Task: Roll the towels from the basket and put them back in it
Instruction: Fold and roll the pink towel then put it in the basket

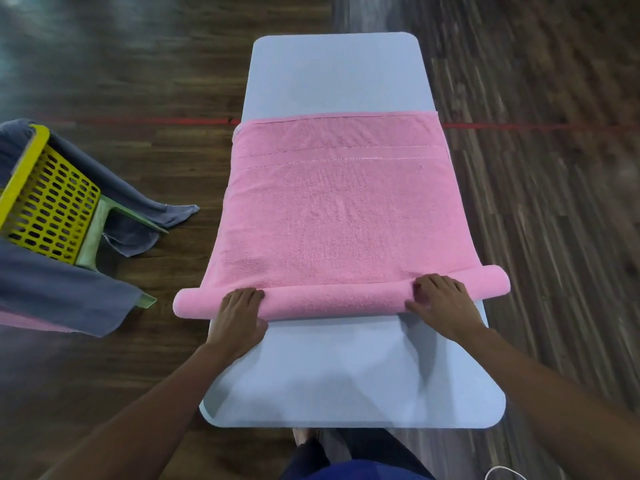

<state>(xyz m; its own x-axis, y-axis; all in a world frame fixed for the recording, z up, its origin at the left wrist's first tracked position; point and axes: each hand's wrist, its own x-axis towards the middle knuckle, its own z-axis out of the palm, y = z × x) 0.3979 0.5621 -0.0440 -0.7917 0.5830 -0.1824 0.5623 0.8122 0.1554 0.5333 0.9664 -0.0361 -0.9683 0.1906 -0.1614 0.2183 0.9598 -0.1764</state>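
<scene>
- The pink towel (332, 209) lies on the table (332, 74), with its near end rolled up.
- The left hand (239, 308) and the right hand (441, 303) both curl their fingers over the rolled end and hold it.
- The towel may roll crooked if 1 hand pushes faster.
- Both ends stick out past the table, so they may sag loose.
- I count 1 pink towel, 1 table, 1 yellow basket (45, 202) and 2 hands.
- The grey towels (69, 296) hang on the basket; I cannot tell how many.
</scene>
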